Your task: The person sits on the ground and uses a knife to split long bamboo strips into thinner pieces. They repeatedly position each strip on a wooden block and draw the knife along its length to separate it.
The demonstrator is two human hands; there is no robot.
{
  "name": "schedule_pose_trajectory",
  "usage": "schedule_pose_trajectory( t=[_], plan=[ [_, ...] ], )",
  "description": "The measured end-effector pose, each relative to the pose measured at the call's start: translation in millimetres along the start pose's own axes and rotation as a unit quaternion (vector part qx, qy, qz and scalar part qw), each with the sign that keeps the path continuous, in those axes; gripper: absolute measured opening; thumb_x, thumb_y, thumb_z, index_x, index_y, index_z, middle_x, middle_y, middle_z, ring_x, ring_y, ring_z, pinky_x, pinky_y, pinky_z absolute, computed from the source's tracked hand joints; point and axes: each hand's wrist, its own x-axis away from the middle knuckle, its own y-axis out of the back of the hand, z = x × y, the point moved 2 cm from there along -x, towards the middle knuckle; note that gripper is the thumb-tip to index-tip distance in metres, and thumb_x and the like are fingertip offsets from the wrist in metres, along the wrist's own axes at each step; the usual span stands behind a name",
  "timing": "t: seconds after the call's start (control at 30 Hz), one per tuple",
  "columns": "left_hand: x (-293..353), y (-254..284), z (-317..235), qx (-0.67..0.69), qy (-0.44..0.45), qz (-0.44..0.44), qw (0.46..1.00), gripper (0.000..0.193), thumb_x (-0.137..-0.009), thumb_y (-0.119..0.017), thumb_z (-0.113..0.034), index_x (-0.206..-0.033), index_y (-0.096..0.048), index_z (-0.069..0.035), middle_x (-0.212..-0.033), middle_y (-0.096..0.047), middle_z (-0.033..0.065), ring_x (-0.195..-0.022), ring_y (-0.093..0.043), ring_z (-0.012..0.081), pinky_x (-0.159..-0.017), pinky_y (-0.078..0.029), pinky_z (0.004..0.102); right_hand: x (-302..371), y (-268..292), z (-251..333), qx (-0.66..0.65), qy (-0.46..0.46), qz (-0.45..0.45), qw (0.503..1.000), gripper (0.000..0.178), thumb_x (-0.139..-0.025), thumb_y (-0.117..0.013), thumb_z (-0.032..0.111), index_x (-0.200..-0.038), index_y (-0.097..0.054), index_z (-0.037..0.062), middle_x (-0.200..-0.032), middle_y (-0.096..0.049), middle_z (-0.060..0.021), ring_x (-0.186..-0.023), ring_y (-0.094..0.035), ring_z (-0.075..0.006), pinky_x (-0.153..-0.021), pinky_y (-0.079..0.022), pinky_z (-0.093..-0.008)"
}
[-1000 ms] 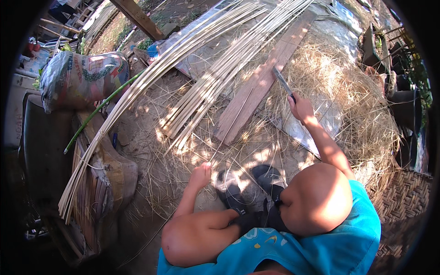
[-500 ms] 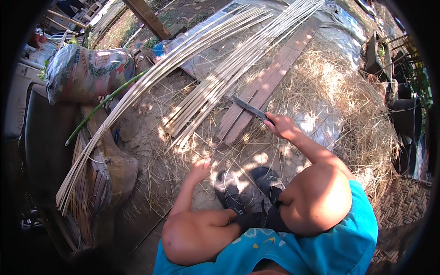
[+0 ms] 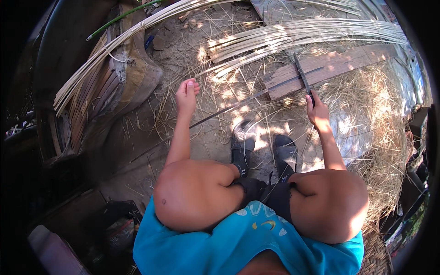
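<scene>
My right hand (image 3: 318,111) is closed round the dark handle of a long-bladed knife (image 3: 301,72). Its blade lies across a dark narrow strip (image 3: 220,112) on a brown wooden plank (image 3: 341,68). From the plank, this strip runs down leftward over the ground and passes behind my left forearm. My left hand (image 3: 187,94) is raised above the strip, apart from it, with fingers curled and thumb against them. Whether anything thin sits in those fingers cannot be seen. Beyond the plank lies a bundle of pale split strips (image 3: 275,39).
At left, another pale bundle (image 3: 103,52) rests over a wooden block (image 3: 137,75), beside a green stalk (image 3: 121,16). Dry shavings (image 3: 366,119) are heaped at right. My shoes (image 3: 243,142) stand on the ground below the plank. A woven mat (image 3: 376,256) shows at lower right.
The view has turned, so the plank and bundles lie more level and higher up. My left hand has come away from the dark strip. The knife stays in my right hand over the plank.
</scene>
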Motion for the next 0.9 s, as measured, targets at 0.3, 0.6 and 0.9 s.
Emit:
schedule_pose_trajectory(
  t=[0.3, 0.6, 0.9],
  plan=[
    [140, 38, 42, -0.386, -0.208, -0.178, 0.881, 0.03, -0.092, -0.067, -0.012, -0.121, -0.064, -0.006, -0.114, -0.056, 0.0171, -0.106, -0.058, 0.0332, -0.091, -0.047, 0.0435, -4, -13, -17, 0.006, 0.037, -0.065, 0.997, 0.047, -0.105, -0.049, 0.046, -0.138, -0.056, 0.014, -0.097, -0.072, -0.0278, -0.091, -0.069, -0.0471, -0.08, -0.055, -0.0545],
    [145, 33, 64, -0.466, -0.287, -0.034, 0.836, 0.031, -0.093, -0.068, -0.012, -0.122, -0.061, -0.004, -0.102, -0.06, 0.013, -0.099, -0.061, 0.0325, -0.089, -0.047, 0.0437, 20, -14, -18, 0.006, 0.053, -0.054, 0.997, 0.048, -0.104, -0.048, 0.046, -0.14, -0.056, 0.0138, -0.098, -0.072, -0.0278, -0.084, -0.069, -0.0451, -0.078, -0.055, -0.0534],
    [126, 79, 32, 0.013, -0.104, -0.308, 0.945, 0.016, -0.104, -0.059, -0.014, -0.111, -0.063, -0.001, -0.092, -0.066, 0.0086, -0.083, -0.066, 0.0174, -0.075, -0.053, 0.0314, 11, -20, -25, 0.014, 0.053, -0.059, 0.997, 0.049, -0.104, -0.048, 0.045, -0.141, -0.055, 0.0136, -0.099, -0.072, -0.0279, -0.078, -0.07, -0.043, -0.076, -0.055, -0.0522]
  ],
)
